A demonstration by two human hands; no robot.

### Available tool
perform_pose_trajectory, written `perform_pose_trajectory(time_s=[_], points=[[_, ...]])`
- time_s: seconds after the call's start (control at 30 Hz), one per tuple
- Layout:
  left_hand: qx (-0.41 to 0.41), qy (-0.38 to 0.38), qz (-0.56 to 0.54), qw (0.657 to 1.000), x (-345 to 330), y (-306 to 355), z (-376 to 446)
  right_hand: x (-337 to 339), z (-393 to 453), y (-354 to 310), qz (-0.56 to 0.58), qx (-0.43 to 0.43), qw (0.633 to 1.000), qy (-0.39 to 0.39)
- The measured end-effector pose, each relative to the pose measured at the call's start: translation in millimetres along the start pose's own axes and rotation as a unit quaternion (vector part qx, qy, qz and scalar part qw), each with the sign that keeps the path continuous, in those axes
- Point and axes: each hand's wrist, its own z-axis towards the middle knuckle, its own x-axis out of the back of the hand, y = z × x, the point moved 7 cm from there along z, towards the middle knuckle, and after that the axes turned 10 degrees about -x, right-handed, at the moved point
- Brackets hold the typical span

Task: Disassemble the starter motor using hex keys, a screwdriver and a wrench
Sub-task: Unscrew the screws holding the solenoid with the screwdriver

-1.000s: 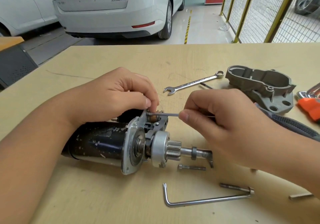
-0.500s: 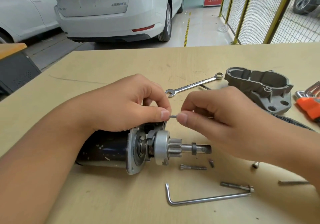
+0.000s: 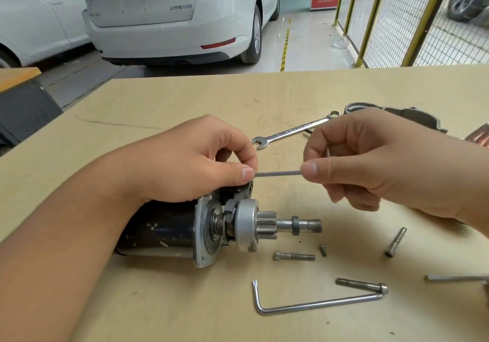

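A starter motor [image 3: 169,229] lies on its side near the front edge of the workbench [image 3: 185,98], pinion shaft pointing right, as a person works a small hex key [image 3: 277,174] at the lever housing on top. The left hand [image 3: 190,161] rests on the motor body, thumb and forefinger pinched round the key's tip; the right hand [image 3: 370,161] pinches the other end, its short leg rising between the curled fingers. What the tip sits in is hidden under the left thumb. The step looks best done by keeping the key level and fully seated before turning — and bearing down on the body so it cannot roll. Loose bolts [image 3: 294,256], a larger hex key [image 3: 315,306] and a combination wrench [image 3: 293,130] lie around.
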Motion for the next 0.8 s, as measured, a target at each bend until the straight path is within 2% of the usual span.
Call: perform_pose_trajectory(time_s=[0.1,0.17,0.3,0.43,0.57,0.67,0.8], points=[[0.008,0.005,-0.004,1.0,-1,0,0,4,-5,-11,-0.161,0.085,0.98,0.083],[0.014,0.015,-0.01,1.0,-2,-2,1,10,-7,-15,-0.241,0.099,0.958,0.119],[0.023,0.066,-0.014,0.997,3,-12,0,36,-2,-7,-0.283,0.043,0.946,0.153],[0.039,0.083,0.006,0.996,5,-17,-1,44,1,5,-0.297,0.001,0.94,0.17],[0.049,0.082,0.005,0.995,5,-19,-2,46,4,6,-0.392,-0.034,0.896,0.204],[0.048,0.082,0.005,0.995,5,-19,-3,51,1,8,-0.416,-0.026,0.875,0.245],[0.044,0.082,0.008,0.996,4,-17,-4,50,0,13,-0.527,-0.052,0.807,0.263]])
